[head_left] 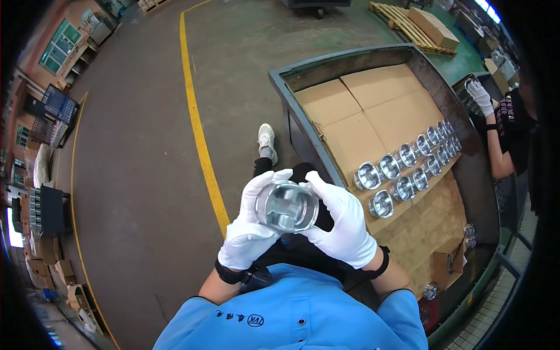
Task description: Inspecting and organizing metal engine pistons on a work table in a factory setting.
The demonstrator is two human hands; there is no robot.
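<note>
Between my two white-gloved hands I hold a shiny metal piston (286, 206), its hollow side facing up toward me. My left hand (248, 224) wraps round its left side, fingers along the far rim. From the other side, my right hand (341, 221) grips the right edge with thumb and fingers. To my right, more pistons (368, 175) stand in two rows on cardboard (361, 125) inside a large grey metal bin (282, 87).
An open cardboard box (448, 262) sits in the bin's near right corner, with a few pistons around it. Beyond the bin's right side, a co-worker's gloved hand (480, 97) reaches over another container. A wooden pallet (402, 23) carries a carton. A yellow line (198, 131) crosses the floor.
</note>
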